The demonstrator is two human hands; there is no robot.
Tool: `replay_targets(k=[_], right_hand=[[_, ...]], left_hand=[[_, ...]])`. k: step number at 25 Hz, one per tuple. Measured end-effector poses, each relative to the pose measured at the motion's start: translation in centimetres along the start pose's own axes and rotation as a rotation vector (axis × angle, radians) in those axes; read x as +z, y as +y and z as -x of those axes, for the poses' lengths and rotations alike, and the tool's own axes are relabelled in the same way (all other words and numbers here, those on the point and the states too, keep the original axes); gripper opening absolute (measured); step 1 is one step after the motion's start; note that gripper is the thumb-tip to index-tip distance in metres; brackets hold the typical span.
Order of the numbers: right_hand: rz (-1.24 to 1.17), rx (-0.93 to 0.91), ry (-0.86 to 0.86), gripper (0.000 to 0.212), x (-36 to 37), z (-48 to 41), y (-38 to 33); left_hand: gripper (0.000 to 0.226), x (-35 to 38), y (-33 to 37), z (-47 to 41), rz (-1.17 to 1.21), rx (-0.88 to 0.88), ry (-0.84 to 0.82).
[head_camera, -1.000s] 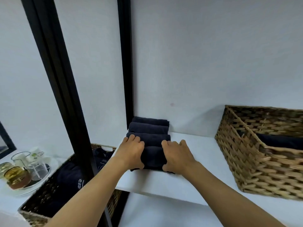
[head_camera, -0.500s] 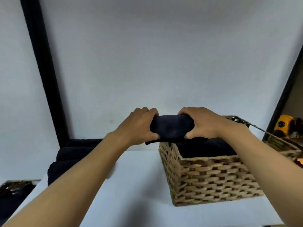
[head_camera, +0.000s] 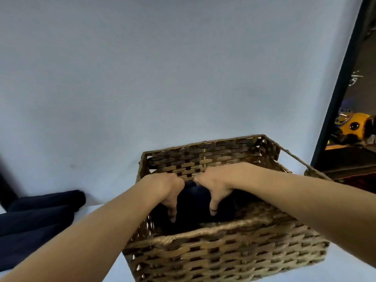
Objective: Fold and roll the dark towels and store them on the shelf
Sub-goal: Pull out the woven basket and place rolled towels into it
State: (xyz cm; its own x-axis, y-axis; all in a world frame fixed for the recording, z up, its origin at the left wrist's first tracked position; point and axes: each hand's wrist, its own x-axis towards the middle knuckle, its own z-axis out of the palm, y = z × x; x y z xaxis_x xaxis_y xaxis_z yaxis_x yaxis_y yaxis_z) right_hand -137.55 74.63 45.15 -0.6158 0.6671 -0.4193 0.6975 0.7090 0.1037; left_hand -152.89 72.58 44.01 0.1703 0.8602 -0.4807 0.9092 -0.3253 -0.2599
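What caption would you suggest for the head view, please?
The left hand and right hand hold a towel inside the basket on the shelf; other towels lie to its left.

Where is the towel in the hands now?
Head view, lower centre: the towel is inside the basket, between left hand and right hand, right of the rolled towels.

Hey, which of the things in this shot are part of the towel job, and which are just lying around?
Part of the job: left hand and right hand, gripping the rolled towel inside the wicker basket; other rolled towels on the white shelf.
Just lying about: yellow object beyond the black post.
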Motion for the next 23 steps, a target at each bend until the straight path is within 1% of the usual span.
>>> replay_targets(k=[2, 3, 5, 7, 9, 12, 13, 14, 15, 17, 18, 19, 21, 23], right_hand=[[0.006, -0.105, -0.027, 0.08, -0.2, -2.6, -0.4], [0.012, -0.147, -0.037, 0.081, -0.2, -3.6, -0.4], [0.064, -0.204, -0.067, 0.08, 0.8, -5.4, -0.4], [0.168, -0.214, -0.088, 0.083, 2.2, -6.2, -0.3], [0.249, -0.212, -0.048, 0.088, 2.9, -6.6, 0.1], [0.331, -0.24, 0.1, 0.093, 3.0, -7.2, 0.4], [0.349, -0.245, 0.125, 0.095, 3.1, -7.4, 0.4], [0.356, -0.241, 0.124, 0.097, 3.1, -7.6, 0.3], [0.345, -0.236, 0.106, 0.098, 3.4, -7.8, 0.3], [0.29, -0.232, 0.064, 0.097, 3.7, -8.2, 0.3], [0.25, -0.229, 0.044, 0.097, 3.8, -8.3, 0.2], [0.203, -0.222, 0.02, 0.098, 3.7, -8.4, 0.2], [0.101, -0.179, -0.051, 0.098, 3.1, -8.2, 0.2], [0.016, -0.116, -0.143, 0.087, 2.0, -7.5, 0.1]], left_hand=[[0.08, 0.6, -0.4, -1.2, -0.041, -0.066, -0.146], [0.082, 0.9, -0.6, -1.7, -0.062, -0.078, -0.192], [0.08, 1.8, -0.4, -2.5, -0.141, -0.042, -0.24], [0.074, 2.3, 0.2, -2.9, -0.267, 0.026, -0.208], [0.065, 2.7, 0.5, -3.6, -0.352, 0.049, -0.119], [0.036, 3.6, 0.7, -4.8, -0.451, -0.048, 0.017], [0.03, 3.9, 0.7, -5.1, -0.473, -0.08, 0.021], [0.03, 4.0, 0.8, -5.3, -0.468, -0.094, 0.001], [0.035, 4.0, 0.7, -5.5, -0.413, -0.097, -0.038], [0.057, 3.1, 0.5, -5.1, -0.261, -0.074, -0.126], [0.063, 2.6, 0.4, -4.5, -0.202, -0.069, -0.17], [0.062, 2.2, 0.3, -4.1, -0.182, -0.07, -0.204], [0.053, 2.0, 0.6, -3.6, -0.255, -0.067, -0.234], [0.045, 2.2, 1.0, -3.0, -0.374, -0.061, -0.174]])
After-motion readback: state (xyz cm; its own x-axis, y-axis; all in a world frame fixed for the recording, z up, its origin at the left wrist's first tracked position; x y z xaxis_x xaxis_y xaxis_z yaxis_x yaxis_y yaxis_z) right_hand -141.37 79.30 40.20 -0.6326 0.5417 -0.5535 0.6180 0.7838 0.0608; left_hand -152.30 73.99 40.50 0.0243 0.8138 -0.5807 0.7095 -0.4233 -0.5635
